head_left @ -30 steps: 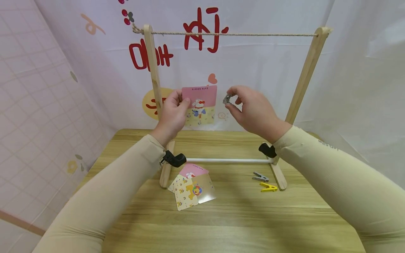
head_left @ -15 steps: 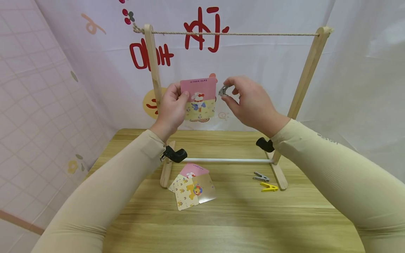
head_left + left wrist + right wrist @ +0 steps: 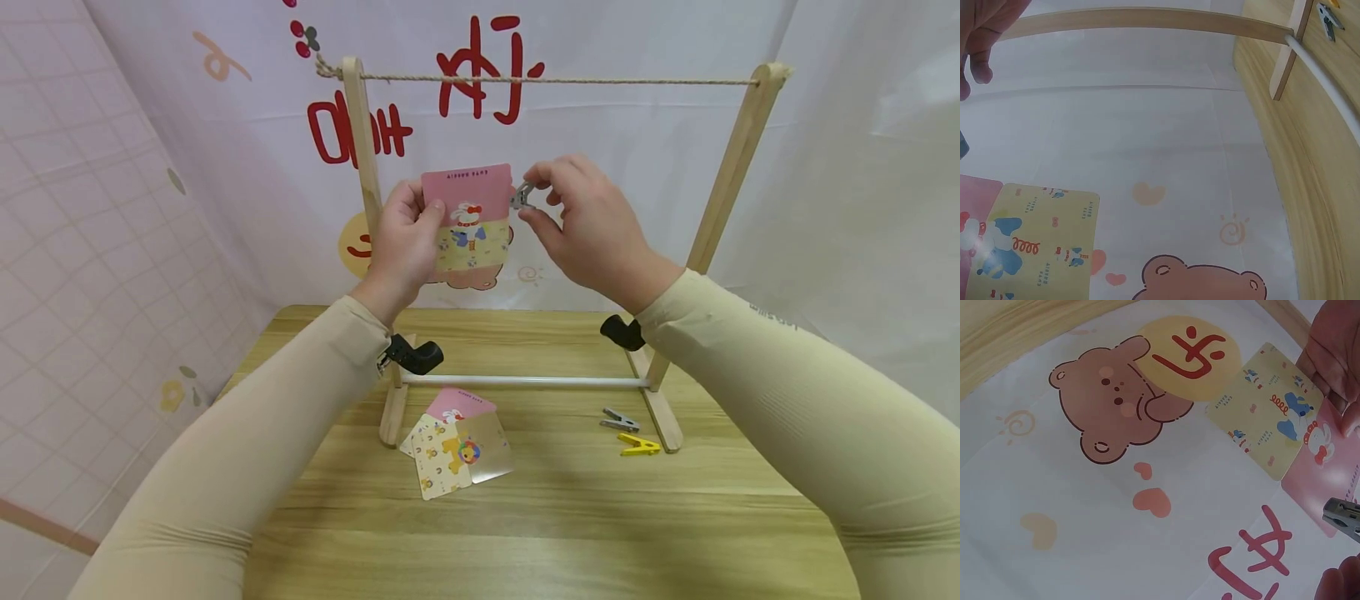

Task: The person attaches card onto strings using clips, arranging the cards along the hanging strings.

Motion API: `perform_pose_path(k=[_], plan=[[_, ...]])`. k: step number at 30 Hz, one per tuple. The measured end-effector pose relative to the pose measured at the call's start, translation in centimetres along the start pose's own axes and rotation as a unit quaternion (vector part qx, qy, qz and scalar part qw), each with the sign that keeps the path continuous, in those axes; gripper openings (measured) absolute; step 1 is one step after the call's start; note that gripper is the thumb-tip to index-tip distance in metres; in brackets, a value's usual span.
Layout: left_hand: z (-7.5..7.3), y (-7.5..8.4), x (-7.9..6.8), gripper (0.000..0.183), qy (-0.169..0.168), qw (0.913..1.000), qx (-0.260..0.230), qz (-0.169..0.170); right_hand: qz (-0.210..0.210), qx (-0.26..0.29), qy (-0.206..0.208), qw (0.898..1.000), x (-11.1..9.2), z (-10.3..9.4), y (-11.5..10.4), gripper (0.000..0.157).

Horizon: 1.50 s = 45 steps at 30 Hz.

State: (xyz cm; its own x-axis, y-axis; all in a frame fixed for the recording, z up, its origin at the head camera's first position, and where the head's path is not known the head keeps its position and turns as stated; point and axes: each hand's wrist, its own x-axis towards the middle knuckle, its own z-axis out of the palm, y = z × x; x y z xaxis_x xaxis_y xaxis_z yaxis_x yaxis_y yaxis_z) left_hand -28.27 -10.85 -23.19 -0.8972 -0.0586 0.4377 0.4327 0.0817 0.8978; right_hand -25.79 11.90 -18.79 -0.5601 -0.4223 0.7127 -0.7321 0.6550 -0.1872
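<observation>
My left hand (image 3: pixel 405 237) pinches a pink and yellow card (image 3: pixel 480 237) with a rabbit drawing by its left edge, thumb in front. In my right hand (image 3: pixel 592 225) a grey clip (image 3: pixel 522 196) is pinched between thumb and fingertips, its nose right at the card's upper right edge. The right wrist view has the clip's jaws overlapping the pink half of the card (image 3: pixel 1319 472). Both hands are raised below a string (image 3: pixel 600 82) stretched between two wooden posts. In the left wrist view the card shows mainly its yellow half, and my left hand is out of sight.
Several printed cards (image 3: pixel 442 454) lie overlapped on the wooden table (image 3: pixel 555 533). A grey clip (image 3: pixel 620 420) and a yellow clip (image 3: pixel 639 444) lie by the right foot of the frame. A white rod (image 3: pixel 525 382) joins the posts (image 3: pixel 735 167) low down. Behind hangs a printed white cloth (image 3: pixel 630 158).
Both hands have risen toward the string. The card has gone up with the left hand, and the grey clip has moved left and up to the card's right edge.
</observation>
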Motion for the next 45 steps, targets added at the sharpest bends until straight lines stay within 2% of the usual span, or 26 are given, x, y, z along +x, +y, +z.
perform_pose_path(k=[19, 34, 45], plan=[[-0.4, 1.2, 0.7, 0.014, 0.003, 0.9997, -0.011, 0.02, -0.012, -0.004, 0.032, 0.999, 1.8, -0.5, -1.0, 0.026], [-0.6, 2.5, 1.0, 0.022, 0.006, 0.9997, -0.004, 0.023, -0.017, -0.007, 0.045, 0.999, 3.0, -1.1, -1.5, 0.029], [-0.6, 3.0, 1.3, 0.023, 0.011, 0.9997, -0.004, 0.023, -0.007, -0.018, 0.037, 0.999, 3.8, -1.6, -2.1, 0.03]])
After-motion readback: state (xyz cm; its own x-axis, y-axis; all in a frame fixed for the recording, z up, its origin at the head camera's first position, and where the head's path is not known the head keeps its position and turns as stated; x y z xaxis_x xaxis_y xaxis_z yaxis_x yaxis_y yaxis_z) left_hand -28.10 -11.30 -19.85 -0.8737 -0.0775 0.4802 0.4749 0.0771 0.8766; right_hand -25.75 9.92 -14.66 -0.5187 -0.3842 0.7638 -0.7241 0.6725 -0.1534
